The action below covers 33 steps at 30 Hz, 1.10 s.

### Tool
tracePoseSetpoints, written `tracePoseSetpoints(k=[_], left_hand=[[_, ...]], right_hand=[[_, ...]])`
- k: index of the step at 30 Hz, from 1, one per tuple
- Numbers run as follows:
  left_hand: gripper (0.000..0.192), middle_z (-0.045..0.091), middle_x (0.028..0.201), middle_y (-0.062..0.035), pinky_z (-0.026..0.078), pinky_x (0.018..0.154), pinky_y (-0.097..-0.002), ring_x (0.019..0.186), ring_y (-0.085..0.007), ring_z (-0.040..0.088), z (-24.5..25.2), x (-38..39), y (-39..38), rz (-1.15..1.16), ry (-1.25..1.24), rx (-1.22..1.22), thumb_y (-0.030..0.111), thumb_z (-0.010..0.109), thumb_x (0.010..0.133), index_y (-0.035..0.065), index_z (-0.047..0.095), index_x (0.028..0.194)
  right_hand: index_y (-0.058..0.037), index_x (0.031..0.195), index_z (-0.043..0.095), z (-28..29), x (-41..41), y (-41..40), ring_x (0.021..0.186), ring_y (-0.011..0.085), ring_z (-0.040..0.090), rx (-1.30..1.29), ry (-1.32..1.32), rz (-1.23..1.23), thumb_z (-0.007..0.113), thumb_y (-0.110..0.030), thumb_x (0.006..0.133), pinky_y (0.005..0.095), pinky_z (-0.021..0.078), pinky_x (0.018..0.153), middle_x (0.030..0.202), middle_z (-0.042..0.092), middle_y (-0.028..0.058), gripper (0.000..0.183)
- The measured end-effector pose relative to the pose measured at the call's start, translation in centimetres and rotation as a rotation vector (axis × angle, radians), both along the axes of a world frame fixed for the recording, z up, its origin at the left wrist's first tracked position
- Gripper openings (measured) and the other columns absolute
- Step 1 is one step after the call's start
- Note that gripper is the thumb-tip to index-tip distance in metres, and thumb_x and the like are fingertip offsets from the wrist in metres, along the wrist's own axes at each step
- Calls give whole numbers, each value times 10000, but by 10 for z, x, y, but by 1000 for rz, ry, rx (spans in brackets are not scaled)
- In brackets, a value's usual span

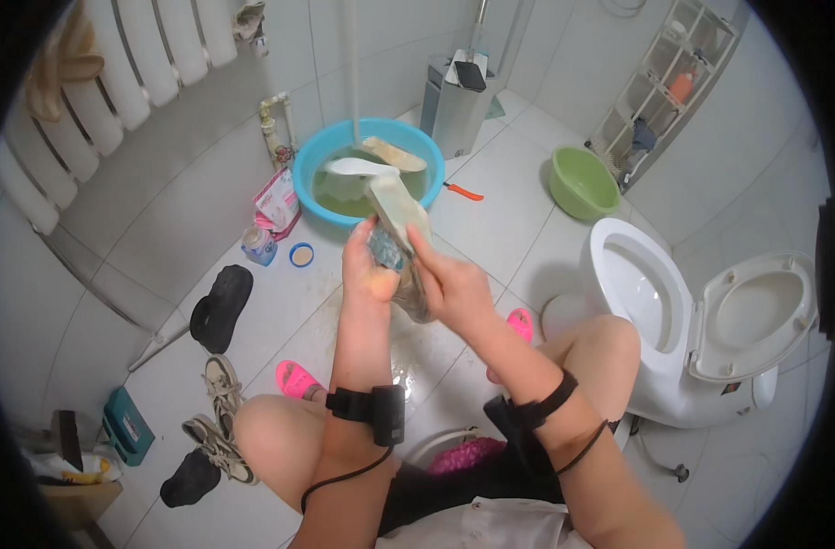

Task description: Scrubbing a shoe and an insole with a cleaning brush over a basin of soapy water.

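Note:
Over the near rim of a blue basin [306,199], both hands grip what looks like a wet shoe [398,204], its pale sole side tilted up and its greyish end hanging toward me. My left hand [364,264] grips it from the left. A wet blue-green piece [386,248] shows beside that palm; whether it belongs to the shoe, I cannot tell. From the right, my right hand [455,281] presses along the pale side, index finger extended. In the basin's cloudy water lie a white elongated object [357,167] and a cream, shoe-shaped piece [395,154].
Left of the basin stand a pink-and-white bag [278,202], an uncapped jar [259,246] and its blue lid [301,254]. An orange-handled tool [465,192] lies right, near a green basin [584,182] and a toilet [633,295]. Sneakers [222,391] and black slippers [223,309] lie left.

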<state>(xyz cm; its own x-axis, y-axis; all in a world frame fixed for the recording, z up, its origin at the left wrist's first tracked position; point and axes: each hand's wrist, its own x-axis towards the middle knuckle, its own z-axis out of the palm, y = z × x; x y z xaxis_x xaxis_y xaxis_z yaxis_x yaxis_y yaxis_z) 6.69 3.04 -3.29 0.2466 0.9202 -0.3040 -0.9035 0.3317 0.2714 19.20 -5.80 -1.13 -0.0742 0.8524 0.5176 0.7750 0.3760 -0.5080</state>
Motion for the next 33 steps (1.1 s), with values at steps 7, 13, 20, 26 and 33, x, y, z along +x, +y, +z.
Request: tracePoseSetpoints(k=[7, 13, 20, 26, 33], left_hand=[[482, 527, 1330, -136, 421, 1030, -481, 1202, -307, 532, 2, -15, 4, -38, -94, 98, 366, 394, 1018, 23, 438, 1353], [482, 550, 1300, -138, 423, 1034, -475, 1208, -313, 529, 2, -3, -10, 78, -59, 132, 382, 316, 1026, 49, 479, 1334], [702, 481, 1384, -144, 404, 1048, -490, 1269, -317, 480, -11, 6, -18, 94, -90, 158, 620, 340, 965, 78, 393, 1409], [533, 599, 1240, -136, 500, 946, -411, 1117, -277, 605, -32, -1, -13, -5, -201, 89, 358, 595, 915, -4, 503, 1295], [251, 638, 882, -67, 513, 766, -308, 834, -175, 635, -33, 3, -31, -27, 411, 383, 75, 654, 730, 21, 629, 973]], right_hand=[[-262, 1424, 475, -26, 10, -52, 616, 315, 639, -167, -123, 111, 568, -180, 910, 438, 495, 526, 729, 654, 136, 529], [-235, 1415, 497, 13, -16, -4, 553, 317, 615, -127, -215, -17, 598, -112, 865, 428, 481, 509, 621, 606, 132, 573], [-243, 1430, 470, 9, -9, -22, 588, 348, 623, -251, -322, -49, 572, -163, 903, 445, 494, 565, 664, 614, 178, 543], [-215, 1359, 552, 48, 9, 32, 697, 392, 634, -362, -69, -37, 528, -217, 933, 449, 512, 652, 798, 661, 211, 427], [-210, 1367, 547, 85, 50, -47, 547, 362, 529, -513, -215, -5, 549, -163, 934, 385, 475, 604, 636, 566, 179, 436]])
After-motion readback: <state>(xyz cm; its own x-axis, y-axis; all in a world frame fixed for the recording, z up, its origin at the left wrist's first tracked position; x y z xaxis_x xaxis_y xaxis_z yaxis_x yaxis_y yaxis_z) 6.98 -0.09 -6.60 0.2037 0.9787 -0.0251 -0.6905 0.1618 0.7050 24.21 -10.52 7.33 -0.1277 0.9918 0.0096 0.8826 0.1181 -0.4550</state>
